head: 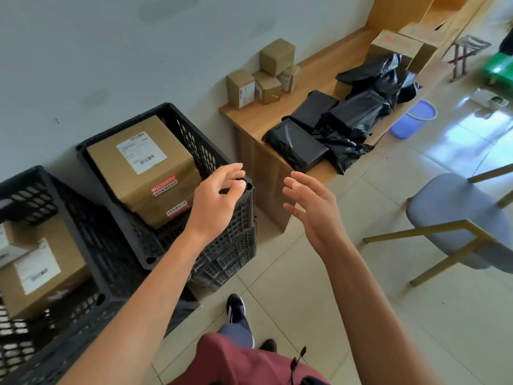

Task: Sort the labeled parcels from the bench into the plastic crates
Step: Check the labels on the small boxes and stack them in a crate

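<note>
A large labeled cardboard parcel lies tilted in the middle black plastic crate. The left black crate holds more labeled boxes. My left hand hovers over the middle crate's right corner, fingers loosely curved, holding nothing. My right hand is raised beside it with fingers spread, also empty. On the wooden bench lie several black-wrapped parcels and small brown boxes against the wall.
Larger cardboard boxes stand at the bench's far end. A blue bucket sits on the tiled floor beyond the bench. A grey chair stands at the right. My foot is on the floor below.
</note>
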Available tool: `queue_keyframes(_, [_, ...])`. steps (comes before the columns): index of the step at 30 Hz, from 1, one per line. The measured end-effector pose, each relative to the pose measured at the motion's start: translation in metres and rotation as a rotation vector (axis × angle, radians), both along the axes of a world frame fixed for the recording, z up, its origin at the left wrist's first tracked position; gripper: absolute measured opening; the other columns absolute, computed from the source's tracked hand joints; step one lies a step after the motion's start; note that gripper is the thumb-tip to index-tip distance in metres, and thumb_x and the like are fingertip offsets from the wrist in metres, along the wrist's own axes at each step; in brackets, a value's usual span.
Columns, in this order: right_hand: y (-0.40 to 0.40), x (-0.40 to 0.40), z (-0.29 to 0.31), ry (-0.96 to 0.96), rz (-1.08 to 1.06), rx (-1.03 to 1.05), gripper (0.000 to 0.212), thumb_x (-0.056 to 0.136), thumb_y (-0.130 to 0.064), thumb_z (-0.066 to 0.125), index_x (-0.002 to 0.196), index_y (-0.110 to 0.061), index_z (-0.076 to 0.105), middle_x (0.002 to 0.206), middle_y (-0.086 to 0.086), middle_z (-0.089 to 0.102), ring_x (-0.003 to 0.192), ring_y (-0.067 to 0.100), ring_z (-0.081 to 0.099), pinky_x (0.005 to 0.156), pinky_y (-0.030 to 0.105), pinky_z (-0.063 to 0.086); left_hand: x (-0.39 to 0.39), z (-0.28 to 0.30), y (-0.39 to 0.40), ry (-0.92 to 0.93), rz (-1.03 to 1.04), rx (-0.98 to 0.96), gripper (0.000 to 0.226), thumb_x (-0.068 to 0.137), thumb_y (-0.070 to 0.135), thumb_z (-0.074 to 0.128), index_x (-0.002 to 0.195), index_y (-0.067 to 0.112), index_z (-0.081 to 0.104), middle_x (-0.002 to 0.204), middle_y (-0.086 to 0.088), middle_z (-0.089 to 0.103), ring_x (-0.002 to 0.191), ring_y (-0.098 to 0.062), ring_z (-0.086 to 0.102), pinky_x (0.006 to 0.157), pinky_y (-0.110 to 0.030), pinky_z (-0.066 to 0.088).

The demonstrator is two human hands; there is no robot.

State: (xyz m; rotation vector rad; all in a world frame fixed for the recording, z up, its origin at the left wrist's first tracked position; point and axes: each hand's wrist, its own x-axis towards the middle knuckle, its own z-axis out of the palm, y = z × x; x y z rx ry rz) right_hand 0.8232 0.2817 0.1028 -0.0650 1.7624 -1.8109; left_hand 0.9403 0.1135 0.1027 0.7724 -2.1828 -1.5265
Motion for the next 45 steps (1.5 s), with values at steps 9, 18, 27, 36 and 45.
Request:
queue_keyframes(9, [-0.034,-0.078,-0.008,0.045,0.000,0.076,0.023,0.106,-0.022,0.061,0.126,-0.027,0.071,0.121,-0.007,0.074,0.117,0.011,0.068,0.098,0.038,0.058,-0.088,-0.019,-0.035,0.038,0.004,0.088,0.032,0.102,0.022,0.062,0.133,0.032,0.065,0.123,0.013,0.072,0.116,-0.005,0.066,0.104,-0.046,0.055])
queue_keyframes(18, [-0.086,-0.145,-0.006,0.122,0.041,0.162,0.023,0.106,-0.023,0.060,0.126,-0.029,0.070,0.121,-0.010,0.073,0.118,0.007,0.067,0.097,0.035,0.058,-0.160,-0.018,-0.091,0.034,0.019,0.126,0.029,0.104,0.024,0.061,0.131,0.034,0.066,0.122,0.017,0.072,0.115,-0.005,0.067,0.105,-0.048,0.054])
queue_keyframes(27, [-0.146,-0.209,-0.011,0.210,0.175,0.229,0.022,0.106,-0.029,0.060,0.126,-0.033,0.068,0.117,-0.017,0.072,0.108,-0.001,0.068,0.099,0.034,0.058,-0.202,-0.025,-0.140,-0.017,0.066,0.153,0.031,0.104,0.024,0.060,0.135,0.029,0.064,0.123,0.016,0.070,0.114,0.001,0.065,0.104,-0.038,0.054])
queue_keyframes(36, [-0.222,-0.315,-0.048,0.415,0.404,0.396,0.047,0.102,-0.029,0.066,0.148,-0.027,0.056,0.142,-0.008,0.061,0.131,0.007,0.056,0.106,0.032,0.049,-0.275,-0.043,-0.181,-0.084,0.192,0.198,0.030,0.105,0.024,0.059,0.134,0.032,0.063,0.123,0.017,0.070,0.111,0.004,0.066,0.101,-0.031,0.054])
queue_keyframes(45, [-0.323,-0.423,-0.097,0.809,0.765,0.554,0.062,0.098,-0.019,0.068,0.156,-0.018,0.044,0.159,0.004,0.047,0.148,0.027,0.041,0.121,0.043,0.036,-0.350,-0.075,-0.227,-0.207,0.315,0.233,0.031,0.105,0.027,0.060,0.136,0.031,0.063,0.128,0.013,0.069,0.117,-0.002,0.063,0.107,-0.044,0.052])
